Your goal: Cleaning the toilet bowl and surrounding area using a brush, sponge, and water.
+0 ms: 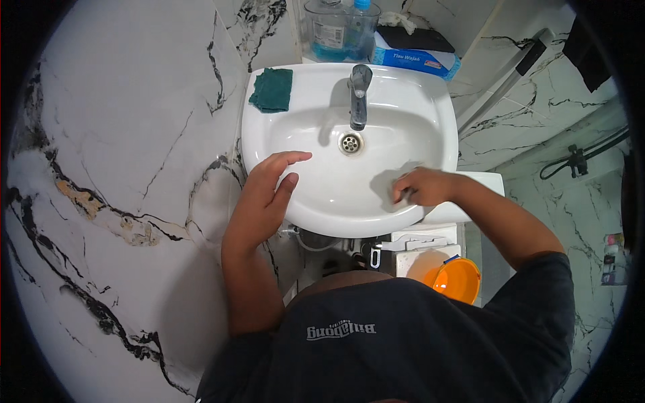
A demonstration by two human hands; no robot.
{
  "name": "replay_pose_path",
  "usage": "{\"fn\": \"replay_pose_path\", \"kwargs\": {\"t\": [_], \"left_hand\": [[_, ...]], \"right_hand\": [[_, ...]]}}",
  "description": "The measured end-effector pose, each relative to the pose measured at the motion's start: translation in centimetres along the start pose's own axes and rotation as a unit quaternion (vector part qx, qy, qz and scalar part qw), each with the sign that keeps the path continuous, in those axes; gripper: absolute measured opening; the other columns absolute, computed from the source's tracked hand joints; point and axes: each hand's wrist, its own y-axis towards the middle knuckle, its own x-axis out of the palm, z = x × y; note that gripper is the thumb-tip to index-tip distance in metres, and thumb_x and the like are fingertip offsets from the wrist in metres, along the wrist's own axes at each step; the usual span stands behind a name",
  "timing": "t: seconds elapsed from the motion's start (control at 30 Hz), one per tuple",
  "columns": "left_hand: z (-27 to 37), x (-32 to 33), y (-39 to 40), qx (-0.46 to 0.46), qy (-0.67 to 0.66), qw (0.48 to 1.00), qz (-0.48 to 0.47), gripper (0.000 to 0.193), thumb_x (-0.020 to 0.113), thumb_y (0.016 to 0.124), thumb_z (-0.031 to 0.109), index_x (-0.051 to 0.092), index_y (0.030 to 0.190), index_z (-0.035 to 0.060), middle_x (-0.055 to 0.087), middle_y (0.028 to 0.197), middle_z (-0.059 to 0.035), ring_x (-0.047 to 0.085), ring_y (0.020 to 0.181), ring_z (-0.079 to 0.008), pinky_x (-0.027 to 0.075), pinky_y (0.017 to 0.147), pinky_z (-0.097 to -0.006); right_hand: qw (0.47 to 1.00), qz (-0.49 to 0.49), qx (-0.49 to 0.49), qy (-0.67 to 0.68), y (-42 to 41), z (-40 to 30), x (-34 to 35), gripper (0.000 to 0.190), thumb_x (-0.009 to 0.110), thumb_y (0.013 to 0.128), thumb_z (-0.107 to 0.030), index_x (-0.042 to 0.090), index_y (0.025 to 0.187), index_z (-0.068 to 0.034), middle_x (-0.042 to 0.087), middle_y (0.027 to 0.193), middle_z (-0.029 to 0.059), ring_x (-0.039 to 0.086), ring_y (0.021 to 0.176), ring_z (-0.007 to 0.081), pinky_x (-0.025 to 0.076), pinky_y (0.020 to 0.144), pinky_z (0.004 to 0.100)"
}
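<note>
Both my hands are over the front part of a white washbasin (332, 201). My left hand (269, 194) is at the basin's left front edge, thumb and fingers apart, holding nothing. My right hand (423, 187) is above the right front rim with its fingers curled and slightly blurred; whether anything lies inside them cannot be made out. A chrome faucet (359, 98) stands at the back, above a metal drain (350, 143). On the back left corner of the basin lies a folded green cloth (272, 90).
Behind the basin are a clear container (308, 35) with bottles and a blue tissue pack (413, 59). An orange bucket (466, 279) stands below at the right, near a white toilet cistern (486, 184). A marble-patterned wall (126, 126) rises close on the left.
</note>
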Motion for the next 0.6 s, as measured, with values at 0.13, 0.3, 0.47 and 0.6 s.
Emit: {"fn": "replay_pose_path", "kwargs": {"t": [0.13,0.3,0.47,0.6], "left_hand": [[-0.3,-0.1,-0.3,-0.010,-0.004,1.000,-0.004,0.024,0.044,0.088,0.009,0.052,0.110,0.0046,0.054,0.108,-0.0142,0.049,0.102,-0.0296,0.036,0.090,-0.0346],[0.6,-0.1,0.2,-0.007,-0.025,0.999,-0.021,0.025,0.043,0.088,0.007,0.052,0.110,0.0010,0.054,0.110,-0.0128,0.050,0.104,-0.0254,0.036,0.092,-0.0323],[0.4,0.0,0.2,0.004,-0.033,0.999,-0.021,0.025,0.044,0.087,0.007,0.051,0.110,0.0031,0.054,0.106,-0.0148,0.049,0.101,-0.0303,0.036,0.089,-0.0348],[0.6,0.1,0.4,-0.002,-0.033,0.999,-0.029,0.026,0.044,0.086,0.007,0.050,0.111,0.0031,0.053,0.106,-0.0149,0.049,0.101,-0.0305,0.036,0.090,-0.0349]], "right_hand": [[0.962,0.035,0.226,-0.150,-2.7,-5.0,-5.5,0.027,0.054,0.069,-0.012,0.063,0.094,-0.007,0.063,0.092,0.0153,0.059,0.086,0.0288,0.045,0.078,0.0347],[0.897,0.406,0.168,0.044,-3.1,-2.7,-8.5,0.029,0.052,0.070,-0.010,0.061,0.093,0.004,0.060,0.090,0.0217,0.060,0.085,0.0289,0.045,0.079,0.0323],[0.809,0.585,-0.057,-0.017,5.8,-3.5,-9.7,0.032,0.048,0.074,-0.006,0.057,0.105,0.000,0.053,0.108,0.0116,0.053,0.095,0.0209,0.040,0.083,0.0305],[0.795,0.474,-0.114,0.362,10.6,-4.8,-9.8,0.026,0.040,0.080,-0.008,0.056,0.099,-0.001,0.052,0.108,0.0097,0.049,0.100,0.0203,0.035,0.089,0.0289]]}}
